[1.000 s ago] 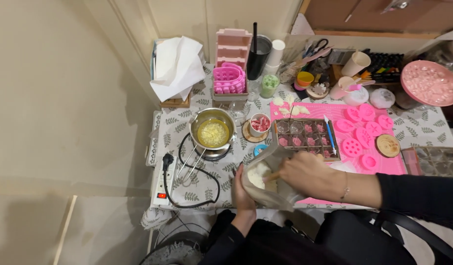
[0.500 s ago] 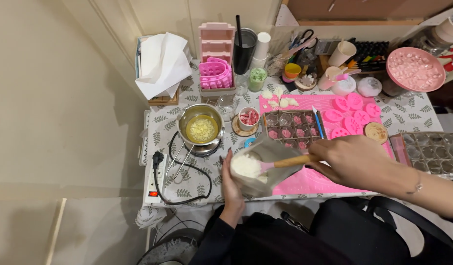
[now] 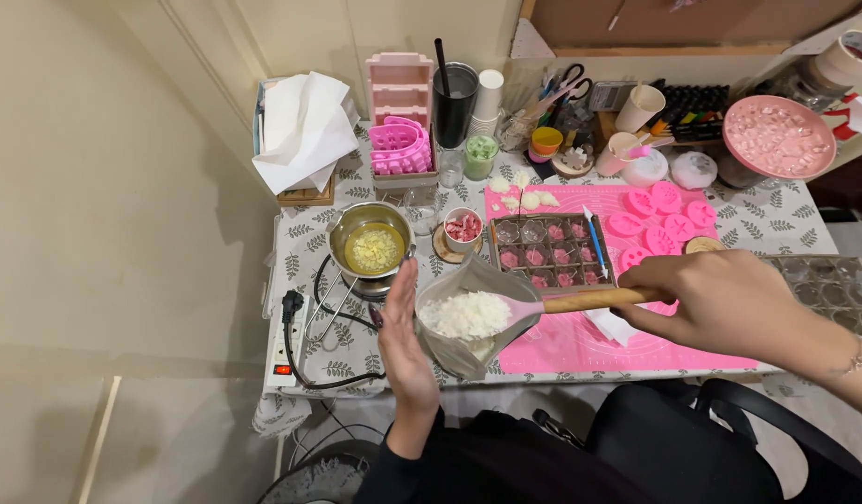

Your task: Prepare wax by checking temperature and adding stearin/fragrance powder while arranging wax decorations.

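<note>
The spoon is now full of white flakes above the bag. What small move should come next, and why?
Probably carry the spoon level and leftward to the metal pot. It is heaped with white flakes, the right hand holds its wooden handle, the left hand steadies the bag, and the pot already holds similar flakes in yellow liquid.

The table [image 3: 785, 217], covered with a leaf-print cloth, carries a pink mat [image 3: 627, 341] at its front edge, a small hotplate with a pot [image 3: 370, 245] toward its left edge, and a white power strip [image 3: 288, 338] at its front left corner.

Warm, even indoor light (edges bowed)
</note>
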